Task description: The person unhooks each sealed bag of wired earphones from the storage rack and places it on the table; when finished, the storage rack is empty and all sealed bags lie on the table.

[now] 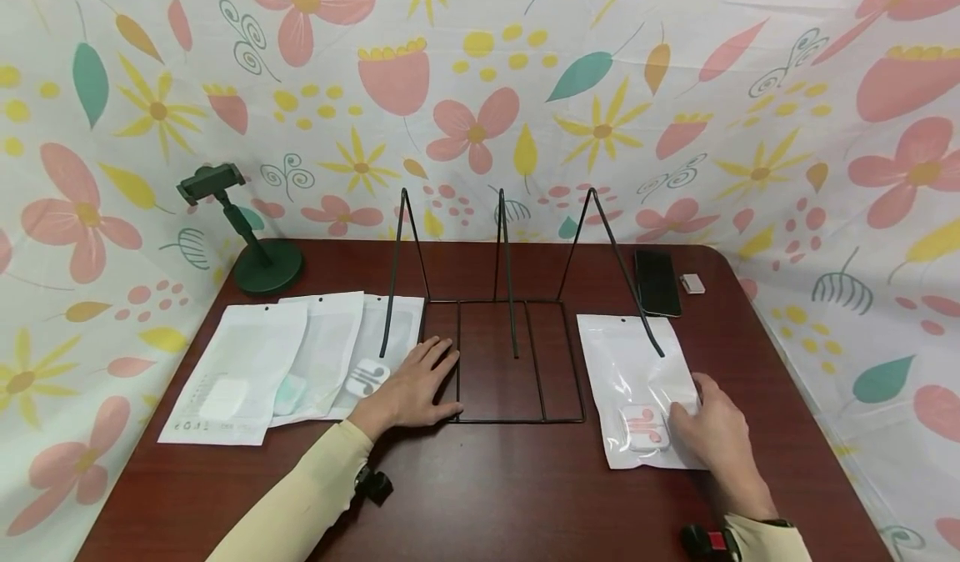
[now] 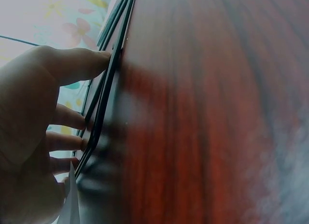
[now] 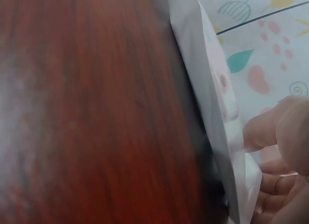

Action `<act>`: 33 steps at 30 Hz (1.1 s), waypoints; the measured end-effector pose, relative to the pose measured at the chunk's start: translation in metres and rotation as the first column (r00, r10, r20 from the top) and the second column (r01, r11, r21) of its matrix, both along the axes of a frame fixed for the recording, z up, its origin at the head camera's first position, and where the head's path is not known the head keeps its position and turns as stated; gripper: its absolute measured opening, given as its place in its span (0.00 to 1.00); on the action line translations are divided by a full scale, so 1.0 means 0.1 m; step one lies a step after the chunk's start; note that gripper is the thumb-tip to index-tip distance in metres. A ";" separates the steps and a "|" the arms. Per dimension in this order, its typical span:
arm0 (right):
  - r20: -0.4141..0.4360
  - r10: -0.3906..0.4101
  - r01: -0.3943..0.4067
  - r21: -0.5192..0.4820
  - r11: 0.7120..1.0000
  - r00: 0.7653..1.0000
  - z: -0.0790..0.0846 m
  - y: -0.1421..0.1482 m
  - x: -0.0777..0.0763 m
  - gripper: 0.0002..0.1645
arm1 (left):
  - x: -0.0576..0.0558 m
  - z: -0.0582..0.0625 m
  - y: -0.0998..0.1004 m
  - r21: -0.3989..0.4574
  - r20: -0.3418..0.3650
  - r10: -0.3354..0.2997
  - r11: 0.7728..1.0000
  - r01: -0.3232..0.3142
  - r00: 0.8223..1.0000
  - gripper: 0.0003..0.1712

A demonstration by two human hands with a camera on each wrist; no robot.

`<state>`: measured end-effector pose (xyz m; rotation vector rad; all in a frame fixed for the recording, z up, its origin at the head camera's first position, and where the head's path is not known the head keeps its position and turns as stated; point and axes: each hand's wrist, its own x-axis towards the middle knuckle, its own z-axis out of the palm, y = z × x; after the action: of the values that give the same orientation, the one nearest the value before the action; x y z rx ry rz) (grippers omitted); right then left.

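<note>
A black wire rack [image 1: 542, 420] with three upright wire dividers stands mid-table. My left hand [image 1: 416, 387] rests on its left front corner, fingers spread; in the left wrist view the thumb [image 2: 82, 64] touches the rack's wire [image 2: 104, 96]. To the rack's right lies a white pouch [image 1: 622, 362] with a picture of earphones near its bottom. My right hand [image 1: 716, 429] pinches this pouch at its right edge, thumb on top. In the right wrist view the fingers [image 3: 275, 185] curl by the pouch's edge [image 3: 212, 108]; their tips are partly hidden.
Several overlapping white pouches [image 1: 262, 337] lie left of the rack, partly under the left hand's side. A dark green phone stand [image 1: 268, 267] is at the back left. A black phone [image 1: 657, 283] and a small white block [image 1: 692, 283] lie at the back right.
</note>
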<state>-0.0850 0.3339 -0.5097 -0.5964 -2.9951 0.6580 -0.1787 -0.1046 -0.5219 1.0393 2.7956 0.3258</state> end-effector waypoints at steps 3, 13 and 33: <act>0.016 -0.007 0.007 0.025 1.000 1.000 0.00 -0.01 0.00 0.38 | 0.00 -0.01 0.00 0.000 0.003 0.002 1.000 -0.002 1.000 0.49; 0.083 -0.029 0.023 0.067 0.997 0.996 0.03 0.01 0.06 0.38 | 0.01 -0.02 0.00 0.009 0.000 -0.001 1.000 0.001 1.000 0.48; 0.137 -0.026 0.010 0.117 0.993 0.990 0.08 -0.01 0.05 0.35 | 0.00 -0.02 0.00 0.022 -0.006 0.002 1.000 -0.002 1.000 0.48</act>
<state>-0.0802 0.3327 -0.5022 -0.6877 -3.1238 0.4557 -0.1783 -0.1048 -0.5236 1.0436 2.8045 0.3549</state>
